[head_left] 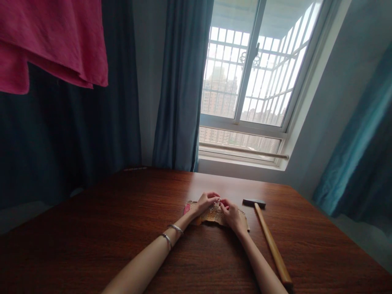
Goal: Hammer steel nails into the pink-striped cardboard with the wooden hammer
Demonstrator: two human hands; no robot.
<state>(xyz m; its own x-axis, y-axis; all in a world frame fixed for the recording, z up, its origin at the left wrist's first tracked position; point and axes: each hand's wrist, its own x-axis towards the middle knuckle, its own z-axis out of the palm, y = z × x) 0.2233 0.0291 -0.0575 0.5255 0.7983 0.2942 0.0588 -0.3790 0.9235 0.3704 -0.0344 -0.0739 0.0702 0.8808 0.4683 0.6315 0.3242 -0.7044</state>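
A tan, dark-spotted piece point(211, 216) with a pink left end and ridged edges lies on the wooden table; its exact kind cannot be made out. Over its middle, several thin pale upright pieces point(216, 205) show between my hands. My left hand point(207, 202), with two bracelets on the forearm, has its fingers drawn together at the top of these pieces. From the other side my right hand point(230, 212) pinches at the same spot, its fingertips almost meeting the left ones. Whatever is between the fingers is too small to name.
To the right of my right hand lies a hammer point(270, 241), its dark head away from me and its wooden handle toward me. The brown table point(101, 228) reaches back to blue curtains point(180, 90) and a barred window. Pink cloth point(61, 36) hangs at upper left.
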